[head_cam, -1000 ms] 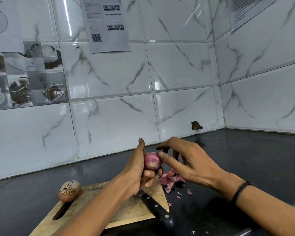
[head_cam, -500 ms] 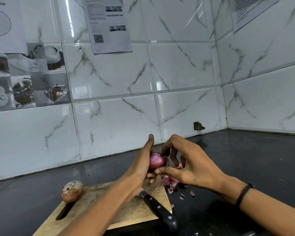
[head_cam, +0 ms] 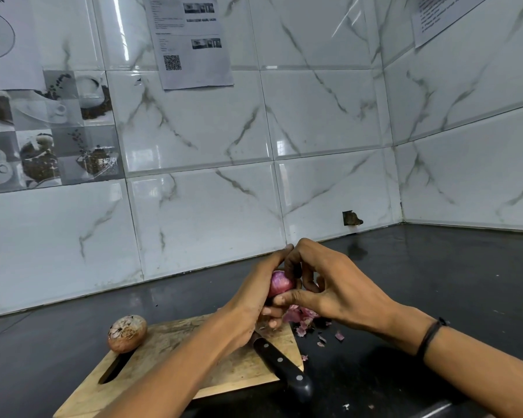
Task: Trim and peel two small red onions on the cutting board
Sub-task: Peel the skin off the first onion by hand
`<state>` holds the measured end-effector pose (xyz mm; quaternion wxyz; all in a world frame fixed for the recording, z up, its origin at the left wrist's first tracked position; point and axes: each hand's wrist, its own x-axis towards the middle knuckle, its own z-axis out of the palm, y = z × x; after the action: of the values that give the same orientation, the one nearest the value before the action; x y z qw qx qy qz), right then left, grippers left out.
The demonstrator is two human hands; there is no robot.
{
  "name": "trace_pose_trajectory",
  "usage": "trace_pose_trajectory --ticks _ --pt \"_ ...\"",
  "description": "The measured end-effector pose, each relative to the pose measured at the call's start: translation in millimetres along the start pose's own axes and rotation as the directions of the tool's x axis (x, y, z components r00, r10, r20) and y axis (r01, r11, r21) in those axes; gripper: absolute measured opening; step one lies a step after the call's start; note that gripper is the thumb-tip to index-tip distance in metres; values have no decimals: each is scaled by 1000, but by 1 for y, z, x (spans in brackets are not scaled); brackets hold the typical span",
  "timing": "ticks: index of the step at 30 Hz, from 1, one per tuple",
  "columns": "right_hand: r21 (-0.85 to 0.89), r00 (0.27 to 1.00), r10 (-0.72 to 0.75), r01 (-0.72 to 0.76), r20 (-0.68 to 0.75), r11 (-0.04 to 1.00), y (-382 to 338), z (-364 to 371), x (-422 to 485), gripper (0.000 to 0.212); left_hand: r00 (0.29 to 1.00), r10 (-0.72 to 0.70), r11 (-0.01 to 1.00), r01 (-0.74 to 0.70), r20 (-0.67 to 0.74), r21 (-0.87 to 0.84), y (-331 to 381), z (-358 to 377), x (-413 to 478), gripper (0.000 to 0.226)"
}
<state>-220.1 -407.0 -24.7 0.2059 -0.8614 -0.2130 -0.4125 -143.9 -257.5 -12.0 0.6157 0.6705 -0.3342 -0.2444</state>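
One onion in hand, one waiting: I judge this to be the peeling of the first.

From the head view, I see the left hand (head_cam: 254,300) curled round the small purple-red onion (head_cam: 280,282), holding it above the far right corner of the scuffed wooden cutting board (head_cam: 169,366). The right hand (head_cam: 338,291) pinches its skin between thumb and bent fingers. Pink peel scraps (head_cam: 302,319) lie on the black countertop (head_cam: 435,267) just beside the board. A round onion in dry brown skin (head_cam: 127,333) sits untouched at the board's far left corner. The black-handled riveted knife (head_cam: 281,366) lies along the right edge. Next I would strip the loose layer, then set this onion down to free a hand for the knife.
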Motion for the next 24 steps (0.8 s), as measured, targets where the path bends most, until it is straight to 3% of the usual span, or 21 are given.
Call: trace_pose_trajectory --ticks 4,12,24 --pt "3 1000 -7 7 -26 1000 -2 0 0 23 1000 6 1000 -6 17 11 3 -3 2 66" --pt "-14 995 61 -63 -84 998 -4 -2 0 51 998 4 999 -2 -65 34 4 -5 2 68" --pt "3 999 12 -12 -50 1000 -4 3 0 49 987 54 978 -21 -154 209 6 4 1 61"
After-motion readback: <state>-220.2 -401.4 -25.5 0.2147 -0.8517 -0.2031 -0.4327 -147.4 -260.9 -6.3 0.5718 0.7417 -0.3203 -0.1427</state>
